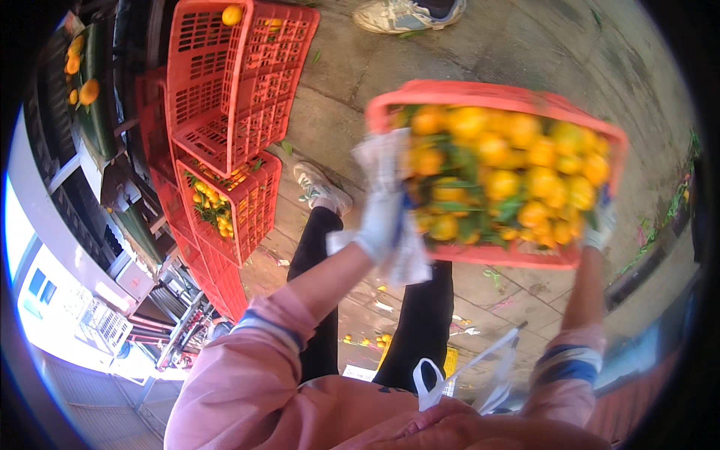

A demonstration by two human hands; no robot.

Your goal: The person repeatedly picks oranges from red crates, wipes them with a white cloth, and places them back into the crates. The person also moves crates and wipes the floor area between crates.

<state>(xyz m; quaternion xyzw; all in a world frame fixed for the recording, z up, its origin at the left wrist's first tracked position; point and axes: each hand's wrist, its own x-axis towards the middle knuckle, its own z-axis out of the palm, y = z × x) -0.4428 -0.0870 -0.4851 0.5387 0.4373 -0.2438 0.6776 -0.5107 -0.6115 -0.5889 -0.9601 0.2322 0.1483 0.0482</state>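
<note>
A red plastic crate (pixel 467 93) full of small orange citrus fruits (pixel 500 185) with green leaves is held up off the ground, blurred by motion. My left hand (pixel 382 219), in a white and blue work glove, grips its left end, and a whitish cloth (pixel 413 256) hangs by that hand. My right hand (pixel 602 225), gloved likewise, grips the crate's right end; the crate hides part of its fingers.
Stacked red crates (pixel 270 84) stand at the left, one holding leafy citrus (pixel 211 202). Beyond them a sorting machine (pixel 101 112) carries some fruit. Another person's shoe (pixel 408 16) is at the top. Loose fruits (pixel 365 341) lie on the paved floor behind my legs.
</note>
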